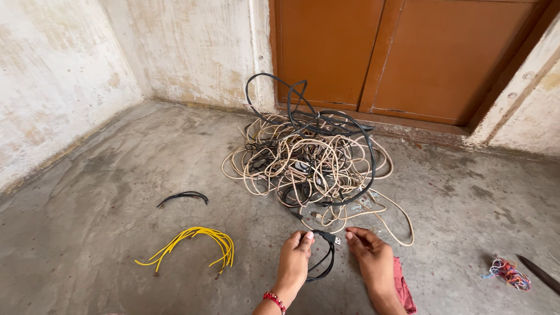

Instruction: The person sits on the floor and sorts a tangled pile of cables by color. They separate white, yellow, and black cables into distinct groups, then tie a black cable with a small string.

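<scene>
- Left hand pinching black cable near its plug end, fingers clamped on it; red bracelet at wrist.
- Right hand fingers together, fingertips just beside plug, contact w/ it unclear.
- Cable loop resting on concrete floor, near bottom edge, btwn both hands.
- Big tangle of beige & black wires mid-floor, by brown door.
- Yellow wire bundle and short black wire toward left.
- Red cloth under right forearm.
- Multicolour wire scraps toward right edge.

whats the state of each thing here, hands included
left hand: pinching the black cable
right hand: open, fingers spread near the plug
black cable: looped, plug end raised
cable pile: tangled, on floor
yellow wires: bundled, bent
short black wire: loose, curved
coloured wire scraps: bunched
door: shut
</scene>
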